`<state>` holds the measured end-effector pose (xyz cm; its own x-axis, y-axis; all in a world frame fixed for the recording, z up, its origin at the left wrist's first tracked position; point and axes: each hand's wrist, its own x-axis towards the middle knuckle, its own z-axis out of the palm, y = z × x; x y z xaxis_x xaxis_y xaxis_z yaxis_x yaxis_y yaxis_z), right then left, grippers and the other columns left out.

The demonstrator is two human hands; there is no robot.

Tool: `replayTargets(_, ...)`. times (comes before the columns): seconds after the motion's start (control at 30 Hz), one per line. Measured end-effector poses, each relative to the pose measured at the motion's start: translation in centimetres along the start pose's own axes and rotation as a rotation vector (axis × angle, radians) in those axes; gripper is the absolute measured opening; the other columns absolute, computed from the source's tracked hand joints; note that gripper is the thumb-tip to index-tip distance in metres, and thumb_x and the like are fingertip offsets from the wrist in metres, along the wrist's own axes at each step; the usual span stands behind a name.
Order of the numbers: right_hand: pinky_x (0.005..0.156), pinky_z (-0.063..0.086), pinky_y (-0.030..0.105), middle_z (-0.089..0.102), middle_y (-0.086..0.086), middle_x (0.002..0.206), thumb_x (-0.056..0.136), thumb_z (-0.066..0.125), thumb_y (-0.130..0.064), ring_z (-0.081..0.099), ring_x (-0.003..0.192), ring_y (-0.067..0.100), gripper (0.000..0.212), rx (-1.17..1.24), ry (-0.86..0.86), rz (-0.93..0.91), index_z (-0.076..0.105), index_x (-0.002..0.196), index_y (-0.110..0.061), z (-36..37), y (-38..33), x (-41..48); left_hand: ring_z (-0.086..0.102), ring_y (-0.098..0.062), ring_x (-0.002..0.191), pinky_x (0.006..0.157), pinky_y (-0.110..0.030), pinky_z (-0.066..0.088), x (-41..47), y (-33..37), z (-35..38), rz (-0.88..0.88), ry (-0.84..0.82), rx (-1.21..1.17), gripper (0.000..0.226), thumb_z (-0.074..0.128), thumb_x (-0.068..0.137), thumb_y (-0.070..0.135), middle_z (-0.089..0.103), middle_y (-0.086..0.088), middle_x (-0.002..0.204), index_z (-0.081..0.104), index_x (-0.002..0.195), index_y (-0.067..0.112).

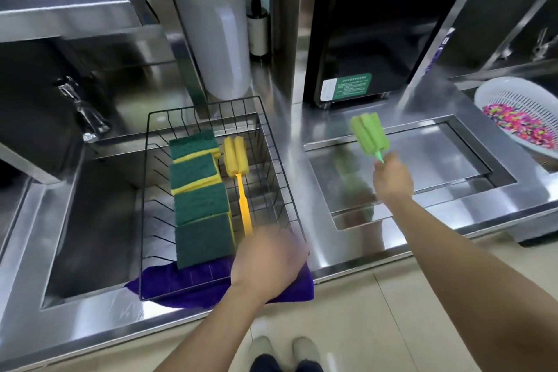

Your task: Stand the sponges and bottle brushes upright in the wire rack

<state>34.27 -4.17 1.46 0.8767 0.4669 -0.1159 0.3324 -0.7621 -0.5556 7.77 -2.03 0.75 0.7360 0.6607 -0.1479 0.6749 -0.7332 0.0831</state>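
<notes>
Starting at the left, I see the wire rack (280,160) sitting across the sink (90,220), with a purple cloth (181,284) under its near edge. Four green-and-yellow sponges (199,199) stand in a row down its left side, leaning against one another rather than truly upright. Just right of them the yellow bottle brush (236,160) lies inside the rack, foam head at the far end, handle running toward me.

My left hand (265,263) is at the rack's near right corner, over the end of that yellow handle. It is blurred, and I cannot tell whether the fingers are closed on the handle or simply resting on the wire.

Further right, well apart from the rack, my right hand (392,180) is closed around the handle of the green bottle brush (369,137), foam head pointing up and away, held above the steel counter (332,254) near the recessed lid.

My worry is the crossing: bringing the green brush left over the rack wall, its head could catch the wire or knock the yellow brush flat. The leaning sponges look ready to topple in a row if bumped. The rack could also slide on the cloth if my left hand pushes it.
</notes>
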Motion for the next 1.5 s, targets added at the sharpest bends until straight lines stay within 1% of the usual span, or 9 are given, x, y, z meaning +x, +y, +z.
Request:
replayTargets(0.1,0.065,0.046,0.031,0.056,0.012,0.068,0.098,0.036,-0.025,0.064,0.064,0.020,0.018,0.410,0.015,-0.024,0.047,0.091,-0.012,-0.1,-3.9,-0.1,0.048,-0.014,0.110,0.091,-0.030,0.039,0.1,-0.1,-0.1,0.009,-0.018,-0.040,0.060,0.018,0.093,0.063,0.056,0.004,0.119,0.054,0.119,0.022)
replayTargets(0.3,0.059,0.031,0.029,0.038,-0.005,0.058,0.096,0.047,-0.026,0.038,0.061,0.017,0.042,0.518,-0.118,-0.335,0.035,0.056,-0.021,0.6,-14.2,-3.3,0.050,-0.013,0.107,0.090,-0.030,0.040,-0.6,-1.5,-0.3,-0.014,-0.013,-0.106,0.060,0.022,0.092,0.065,0.058,0.005,0.117,0.056,0.117,0.023)
replayTargets(0.5,0.050,0.025,0.031,0.042,-0.006,0.059,0.098,0.042,-0.032,0.041,0.054,0.008,0.038,0.325,-0.200,-0.622,0.037,0.063,-0.019,1.7,-17.4,-6.8,0.051,-0.016,0.104,0.091,-0.032,0.037,-1.3,-2.7,-0.5,-0.024,-0.006,-0.092,0.056,0.023,0.095,0.060,0.060,0.003,0.113,0.056,0.116,0.021)
replayTargets(0.67,0.055,0.034,0.032,0.042,-0.003,0.060,0.099,0.039,-0.034,0.046,0.061,0.022,0.040,-0.081,-0.466,-0.751,0.030,0.061,-0.023,5.2,-17.4,-7.7,0.052,-0.020,0.099,0.088,-0.033,0.036,-1.7,-3.2,-0.1,0.003,0.045,-0.092,0.076,0.001,0.084,0.062,0.061,0.000,0.107,0.057,0.110,0.019)
replayTargets(0.8,0.053,0.034,0.031,0.044,0.001,0.064,0.098,0.042,-0.029,0.050,0.072,0.026,0.039,-0.258,-0.626,-0.630,0.037,0.062,-0.017,7.9,-16.2,-8.2,0.053,-0.023,0.097,0.088,-0.037,0.037,-1.5,-3.3,0.4,0.007,0.079,-0.122,0.077,0.002,0.084,0.062,0.062,-0.003,0.105,0.059,0.108,0.016)
replayTargets(1.0,0.069,0.044,0.032,0.064,0.024,0.109,0.097,0.043,-0.010,0.063,0.095,0.036,0.024,-0.387,-0.647,-0.466,0.058,0.107,0.006,9.4,-15.6,-8.6,0.054,-0.024,0.093,0.085,-0.038,0.038,-1.4,-3.3,0.6,0.026,0.110,-0.139,0.075,0.004,0.085,0.060,0.063,-0.006,0.101,0.060,0.103,0.014)
replayTargets(1.17,0.060,0.044,0.028,0.058,0.018,0.091,0.088,0.046,0.009,0.056,0.080,0.028,0.024,-0.565,-0.687,-0.463,0.061,0.107,0.009,9.0,-16.3,-9.1,0.057,-0.024,0.082,0.075,-0.038,0.043,-1.5,-3.3,0.7,0.037,0.138,-0.150,0.068,0.013,0.089,0.058,0.065,-0.006,0.089,0.063,0.093,0.012)
replayTargets(1.37,0.079,0.053,0.036,0.060,0.016,0.088,0.092,0.042,-0.006,0.065,0.088,0.031,0.022,-0.463,-0.644,-0.434,0.060,0.103,0.001,8.6,-16.7,-9.5,0.058,-0.023,0.079,0.072,-0.037,0.045,-1.5,-3.4,0.5,0.034,0.116,-0.165,0.067,0.015,0.090,0.058,0.065,-0.005,0.086,0.064,0.090,0.013)
replayTargets(1.5,0.058,0.052,0.033,0.053,0.008,0.072,0.092,0.047,-0.013,0.057,0.064,0.025,0.011,-0.377,-0.623,-0.415,0.053,0.091,-0.005,6.9,-17.2,-8.2,0.057,-0.019,0.087,0.079,-0.035,0.045,-1.6,-3.1,0.1,0.016,0.136,-0.247,0.068,0.011,0.087,0.061,0.064,-0.001,0.096,0.060,0.104,0.017)
